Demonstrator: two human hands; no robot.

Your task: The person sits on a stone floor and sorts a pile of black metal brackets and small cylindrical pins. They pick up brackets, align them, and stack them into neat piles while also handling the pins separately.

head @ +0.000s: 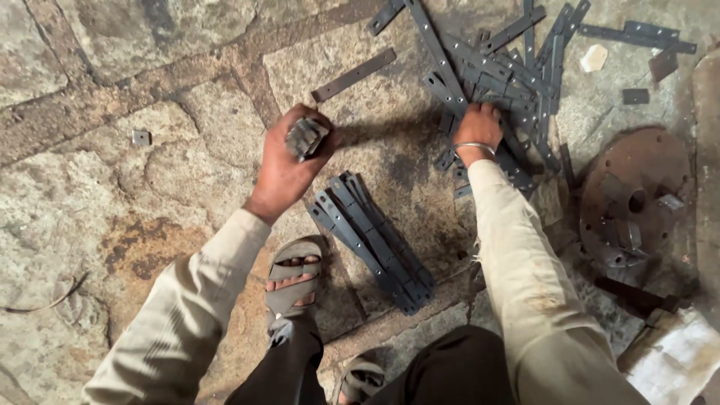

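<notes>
Nearest the camera, a sandalled foot point(294, 279) rests flat on the stone floor point(112, 157), placing the person low and within reach of the work. Just beside the foot lies a neat stack of metal strips point(373, 241), laid parallel and edge to edge, probably so that they stay aligned and can be lifted as one bundle.

Above the stack, the left hand point(289, 161) is raised off the floor. Its grip is fully closed around a short bundle of strips point(305, 137), held end-on to the camera; the squared ends suggest that the pieces are being kept flush.

Farther out, the right hand point(478, 129), with a bangle point(474, 147) at the wrist, reaches into a loose heap of strips point(510, 64) lying crossed at all angles. The fingers are curled down among the pieces; whether this grip has closed on a strip cannot be told, since the fingertips are hidden.

To the right of the heap sits a rusty round plate point(637, 196) with holes. A single strip point(353, 75) lies apart, beyond the left hand
</notes>
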